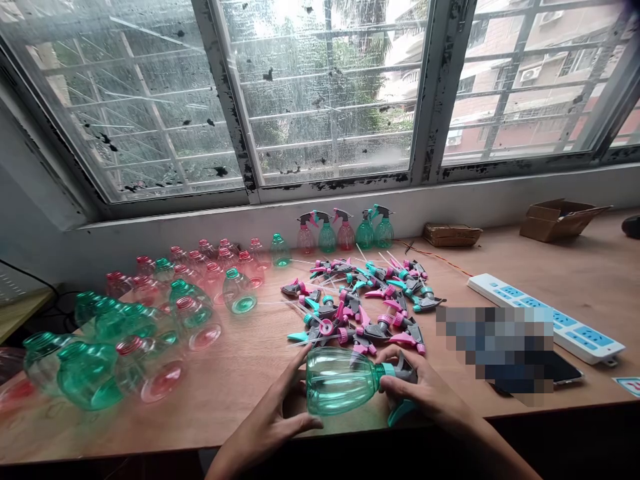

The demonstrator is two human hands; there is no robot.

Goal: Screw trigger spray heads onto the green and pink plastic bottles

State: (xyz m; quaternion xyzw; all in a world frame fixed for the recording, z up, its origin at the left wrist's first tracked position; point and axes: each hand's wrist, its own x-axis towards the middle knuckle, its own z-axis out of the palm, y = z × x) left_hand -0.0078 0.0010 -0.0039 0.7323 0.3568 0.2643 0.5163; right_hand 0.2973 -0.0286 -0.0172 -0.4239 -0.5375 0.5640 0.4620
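Note:
A clear green spray bottle [340, 381] lies sideways in the air over the table's front edge, its base to the left. My left hand [280, 400] cups the base, with thumb below and fingers behind. My right hand [420, 380] is closed around the grey and teal spray head [395, 381] at the bottle's neck; the teal trigger hangs downward. Just beyond the hands lies a pile of loose spray heads [360, 307] in grey with pink or teal parts, several with thin tubes. Whether the head is fully seated on the neck I cannot tell.
Several open green bottles [90, 377] and red bottles [150, 367] stand at the left. Along the wall stand several bottles with heads fitted [345, 233]. At right are a power strip [545, 317], a phone [560, 370] partly blurred out, and cardboard boxes [560, 220].

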